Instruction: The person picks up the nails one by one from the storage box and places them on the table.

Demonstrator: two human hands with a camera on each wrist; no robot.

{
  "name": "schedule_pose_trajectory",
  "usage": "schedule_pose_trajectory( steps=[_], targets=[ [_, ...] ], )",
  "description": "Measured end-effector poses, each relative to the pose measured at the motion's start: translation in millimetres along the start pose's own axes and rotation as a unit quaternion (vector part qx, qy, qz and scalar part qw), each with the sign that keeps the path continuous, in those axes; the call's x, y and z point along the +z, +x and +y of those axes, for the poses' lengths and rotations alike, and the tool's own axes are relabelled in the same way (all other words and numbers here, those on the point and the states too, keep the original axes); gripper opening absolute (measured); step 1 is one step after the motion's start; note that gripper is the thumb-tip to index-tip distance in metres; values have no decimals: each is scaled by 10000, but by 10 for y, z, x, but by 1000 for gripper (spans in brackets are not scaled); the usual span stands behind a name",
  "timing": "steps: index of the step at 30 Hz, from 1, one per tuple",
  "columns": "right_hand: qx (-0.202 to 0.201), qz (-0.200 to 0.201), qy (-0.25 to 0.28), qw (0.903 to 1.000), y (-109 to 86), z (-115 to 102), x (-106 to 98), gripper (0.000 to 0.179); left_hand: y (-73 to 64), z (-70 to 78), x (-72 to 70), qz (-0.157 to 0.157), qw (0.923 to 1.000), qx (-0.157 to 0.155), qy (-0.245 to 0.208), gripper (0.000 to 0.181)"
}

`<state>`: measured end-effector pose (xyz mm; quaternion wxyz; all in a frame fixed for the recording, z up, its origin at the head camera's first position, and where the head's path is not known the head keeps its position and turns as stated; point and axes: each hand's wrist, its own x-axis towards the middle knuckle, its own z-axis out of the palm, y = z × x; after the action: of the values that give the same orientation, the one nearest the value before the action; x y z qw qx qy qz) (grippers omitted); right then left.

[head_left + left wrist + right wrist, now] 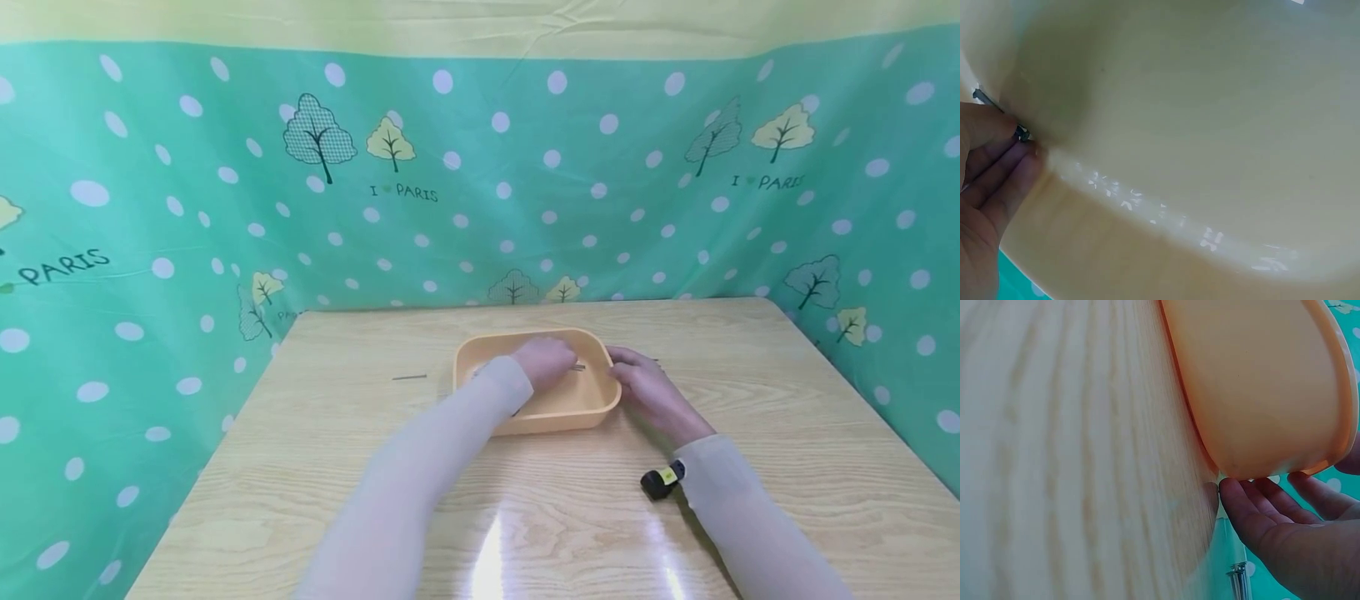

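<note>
A light orange plastic bin stands on the table. My left hand reaches down inside it and pinches a few nails between thumb and fingers. In the left wrist view, the ends of those nails stick out past the thumb, close to the bin's inner wall; the fingers hide their middles. My right hand holds the bin's right end, with fingertips against the outer wall and a digit at the rim.
A single nail lies on the table left of the bin. More nails lie in a bunch beyond my right hand. A green dotted curtain closes off the back and sides of the wooden table.
</note>
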<state>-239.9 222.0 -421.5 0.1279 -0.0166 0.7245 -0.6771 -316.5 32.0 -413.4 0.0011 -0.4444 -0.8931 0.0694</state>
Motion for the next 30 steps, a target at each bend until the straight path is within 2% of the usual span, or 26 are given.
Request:
schedule_pose_trajectory(
  steps=[2,8,18,28,30],
  targets=[
    [-7,9,-23,10000,1,0,-6,56,1,12,-5,-28,10000,32,80,14],
    [-54,-27,-45,10000,9,2,-21,56,1,26,-13,4,10000,33,-45,15],
    [70,74,-189,9998,-3,-17,-2,58,31,33,-2,-118,9995,-10,290,18],
    [30,87,-211,9997,8,0,0,58,19,-23,30,-101,9999,-83,-37,17],
    [19,84,-189,9998,7,1,2,58,13,-30,23,-112,9999,-75,22,17]
  ],
)
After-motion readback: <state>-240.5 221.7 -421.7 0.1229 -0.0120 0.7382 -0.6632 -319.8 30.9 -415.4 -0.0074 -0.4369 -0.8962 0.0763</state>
